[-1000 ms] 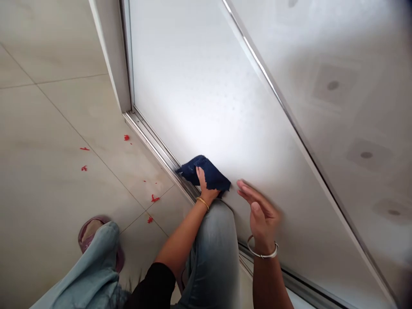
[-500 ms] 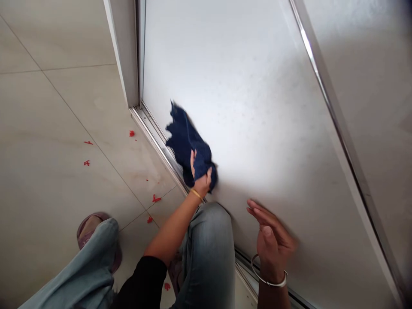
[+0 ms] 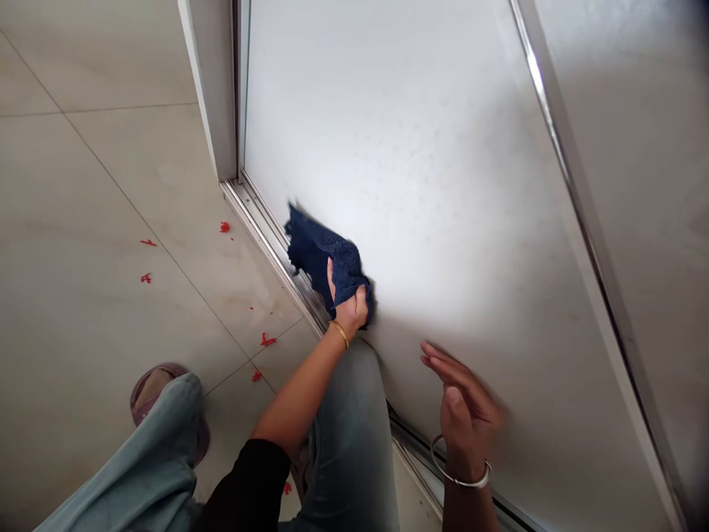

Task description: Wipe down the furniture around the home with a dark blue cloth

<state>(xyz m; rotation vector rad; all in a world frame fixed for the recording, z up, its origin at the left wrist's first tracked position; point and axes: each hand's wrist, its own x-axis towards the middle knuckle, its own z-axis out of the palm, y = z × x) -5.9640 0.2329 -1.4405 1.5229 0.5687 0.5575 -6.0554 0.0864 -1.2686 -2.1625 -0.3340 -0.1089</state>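
Bunched in my left hand (image 3: 350,310) is a dark blue cloth (image 3: 318,251). My fingers wrap round its near end, and its ragged far end lies against the lower part of a white sliding door panel (image 3: 421,192), close to the metal floor track (image 3: 266,236). My right hand (image 3: 468,403) is at the same panel, lower right of the cloth, with its fingers stretched out and nothing held. Its edge seems to rest against the panel. A gold bangle (image 3: 339,334) circles my left wrist and a silver bangle (image 3: 459,480) my right.
Several small red scraps (image 3: 267,340) lie on the beige tiled floor (image 3: 100,199) left of the track. A pale door frame (image 3: 213,96) stands upper left. A shiny metal strip (image 3: 554,133) edges the panel on the right. My bent knee (image 3: 360,384) is near the panel.
The cloth's far end has swung down and folded closer to my left hand, which stays at nearly the same spot. My right hand has hardly moved.
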